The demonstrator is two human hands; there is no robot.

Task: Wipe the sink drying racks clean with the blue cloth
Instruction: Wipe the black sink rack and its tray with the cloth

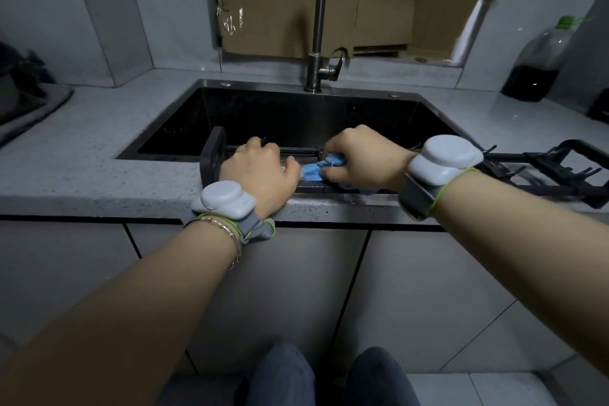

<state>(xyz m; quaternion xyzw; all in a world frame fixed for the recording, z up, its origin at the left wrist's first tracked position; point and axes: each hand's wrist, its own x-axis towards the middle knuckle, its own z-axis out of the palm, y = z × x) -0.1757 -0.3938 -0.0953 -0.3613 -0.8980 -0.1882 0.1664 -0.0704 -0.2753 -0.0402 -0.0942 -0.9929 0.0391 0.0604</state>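
A dark drying rack (212, 155) lies across the near edge of the black sink (263, 112). My left hand (260, 171) grips the rack near its left end, fingers curled over the bars. My right hand (362, 155) is closed on the bunched blue cloth (313, 171) and presses it onto the rack's middle. A second black wire rack (560, 168) rests on the counter to the right, partly behind my right wrist. How far the first rack reaches under my hands is hidden.
A tall faucet (318, 53) stands behind the sink. A dark bottle with a green cap (540, 66) sits at the back right. Grey cloth (29, 112) lies on the left counter (99, 128). Cardboard (329, 0) covers the wall opening.
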